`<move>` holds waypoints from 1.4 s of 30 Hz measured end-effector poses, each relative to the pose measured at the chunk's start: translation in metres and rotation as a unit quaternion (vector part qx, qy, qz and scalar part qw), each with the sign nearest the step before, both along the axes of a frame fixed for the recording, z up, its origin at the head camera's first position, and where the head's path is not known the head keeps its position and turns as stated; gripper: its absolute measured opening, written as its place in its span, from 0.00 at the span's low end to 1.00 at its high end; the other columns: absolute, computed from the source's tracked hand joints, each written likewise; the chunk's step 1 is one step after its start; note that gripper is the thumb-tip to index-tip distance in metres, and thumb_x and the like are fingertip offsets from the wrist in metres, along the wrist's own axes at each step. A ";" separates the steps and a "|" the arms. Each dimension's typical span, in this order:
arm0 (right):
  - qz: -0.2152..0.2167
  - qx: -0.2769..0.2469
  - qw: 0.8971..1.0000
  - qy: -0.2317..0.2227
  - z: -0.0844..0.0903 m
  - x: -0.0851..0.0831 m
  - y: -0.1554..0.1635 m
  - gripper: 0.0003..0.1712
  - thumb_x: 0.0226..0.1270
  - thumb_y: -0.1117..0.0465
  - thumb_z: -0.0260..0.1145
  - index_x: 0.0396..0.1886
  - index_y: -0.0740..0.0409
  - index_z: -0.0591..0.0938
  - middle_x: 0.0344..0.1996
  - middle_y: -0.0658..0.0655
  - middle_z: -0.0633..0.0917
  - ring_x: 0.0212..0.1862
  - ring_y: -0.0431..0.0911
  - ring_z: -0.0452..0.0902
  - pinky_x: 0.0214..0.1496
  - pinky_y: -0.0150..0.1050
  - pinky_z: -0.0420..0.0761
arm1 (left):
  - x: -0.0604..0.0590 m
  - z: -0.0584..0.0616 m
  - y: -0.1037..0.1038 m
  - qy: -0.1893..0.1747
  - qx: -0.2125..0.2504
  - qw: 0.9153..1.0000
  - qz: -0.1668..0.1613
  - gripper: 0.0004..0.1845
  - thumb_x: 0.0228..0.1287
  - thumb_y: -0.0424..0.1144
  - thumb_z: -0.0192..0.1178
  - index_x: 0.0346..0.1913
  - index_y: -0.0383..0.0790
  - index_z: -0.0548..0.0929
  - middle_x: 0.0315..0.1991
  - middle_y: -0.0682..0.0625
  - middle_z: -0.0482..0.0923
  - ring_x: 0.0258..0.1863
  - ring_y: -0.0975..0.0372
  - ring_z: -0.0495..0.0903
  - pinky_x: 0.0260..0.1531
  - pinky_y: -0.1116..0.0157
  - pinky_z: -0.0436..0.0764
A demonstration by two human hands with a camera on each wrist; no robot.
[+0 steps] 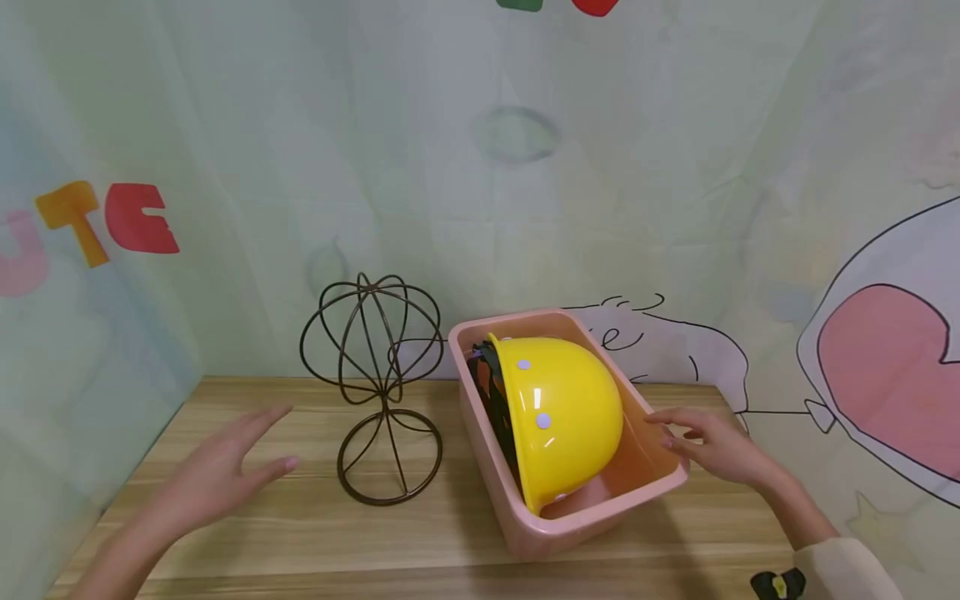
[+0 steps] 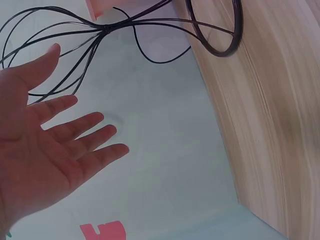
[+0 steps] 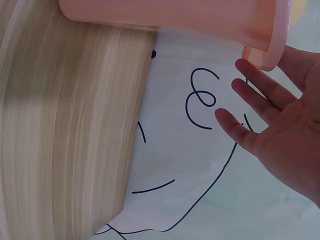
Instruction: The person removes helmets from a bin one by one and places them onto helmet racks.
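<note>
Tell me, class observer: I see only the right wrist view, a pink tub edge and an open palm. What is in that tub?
Observer: A yellow hard hat lies on its side in the pink tub.
Operator: Is the right hand gripping the tub?
Observer: No, the right hand is open at the tub's right rim, fingers spread.
Operator: What is the other hand doing?
Observer: The left hand hovers open above the wooden table, holding nothing.
Operator: Is anything near it?
Observer: A dark wire stand stands upright between the left hand and the tub.
</note>
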State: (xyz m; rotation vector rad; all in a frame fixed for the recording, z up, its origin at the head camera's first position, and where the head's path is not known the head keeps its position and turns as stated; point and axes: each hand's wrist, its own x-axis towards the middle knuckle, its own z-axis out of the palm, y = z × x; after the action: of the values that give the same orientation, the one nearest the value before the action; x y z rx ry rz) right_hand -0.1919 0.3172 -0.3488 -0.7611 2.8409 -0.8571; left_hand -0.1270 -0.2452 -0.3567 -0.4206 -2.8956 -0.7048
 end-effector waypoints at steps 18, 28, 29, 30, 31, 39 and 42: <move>-0.004 -0.013 1.000 -0.019 -0.001 -0.001 0.001 0.19 0.62 0.61 0.62 0.53 0.59 0.77 0.51 0.62 0.78 0.53 0.61 0.70 0.43 0.52 0.79 | 0.003 0.000 0.033 -0.045 0.123 0.990 -0.054 0.31 0.59 0.45 0.61 0.60 0.29 0.68 0.55 0.32 0.70 0.50 0.40 0.71 0.41 0.49 0.79; 0.002 -0.035 0.999 -0.035 -0.001 -0.001 0.002 0.19 0.62 0.62 0.62 0.53 0.61 0.76 0.51 0.64 0.77 0.53 0.63 0.70 0.43 0.51 0.80 | 0.001 0.001 0.051 -0.081 0.167 0.978 -0.095 0.30 0.60 0.46 0.60 0.59 0.29 0.68 0.56 0.34 0.70 0.51 0.43 0.72 0.43 0.53 0.79; 0.003 -0.038 0.999 -0.036 -0.001 -0.001 0.002 0.19 0.62 0.62 0.62 0.53 0.61 0.76 0.51 0.64 0.77 0.53 0.63 0.70 0.43 0.51 0.80 | 0.001 0.001 0.053 -0.082 0.169 0.977 -0.099 0.30 0.60 0.46 0.60 0.59 0.29 0.68 0.56 0.34 0.70 0.51 0.44 0.72 0.43 0.53 0.79; 0.004 -0.039 0.999 -0.037 -0.001 -0.001 0.002 0.19 0.62 0.62 0.62 0.54 0.61 0.76 0.51 0.64 0.77 0.53 0.63 0.70 0.43 0.51 0.80 | 0.000 0.001 0.055 -0.083 0.171 0.976 -0.102 0.30 0.60 0.46 0.60 0.59 0.30 0.68 0.56 0.35 0.70 0.51 0.45 0.72 0.44 0.54 0.79; 0.004 -0.040 0.998 -0.038 -0.001 -0.001 0.002 0.19 0.62 0.62 0.62 0.54 0.61 0.76 0.51 0.64 0.77 0.53 0.63 0.69 0.43 0.51 0.80 | 0.000 0.000 0.057 -0.082 0.173 0.976 -0.106 0.30 0.60 0.45 0.60 0.59 0.29 0.68 0.56 0.35 0.70 0.51 0.45 0.72 0.43 0.55 0.79; 0.004 -0.041 0.998 -0.042 -0.001 -0.001 0.003 0.20 0.62 0.61 0.62 0.54 0.61 0.76 0.52 0.64 0.77 0.53 0.62 0.70 0.43 0.47 0.81 | -0.005 -0.001 0.072 -0.087 0.186 0.970 -0.129 0.30 0.61 0.46 0.59 0.60 0.31 0.68 0.56 0.36 0.70 0.51 0.47 0.73 0.42 0.60 0.80; 0.002 -0.040 0.998 -0.044 -0.001 -0.001 0.002 0.20 0.62 0.61 0.62 0.54 0.61 0.76 0.52 0.64 0.77 0.53 0.62 0.70 0.43 0.47 0.81 | -0.006 0.000 0.078 -0.089 0.190 0.968 -0.135 0.29 0.61 0.46 0.59 0.60 0.32 0.68 0.56 0.37 0.71 0.51 0.47 0.73 0.41 0.60 0.80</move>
State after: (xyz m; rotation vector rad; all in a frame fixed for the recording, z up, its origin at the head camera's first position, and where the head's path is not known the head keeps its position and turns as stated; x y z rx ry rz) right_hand -0.1927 0.3197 -0.3495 -0.7196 2.7423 -0.9832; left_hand -0.1328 -0.1674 -0.3567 -0.7386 -2.7864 -1.3750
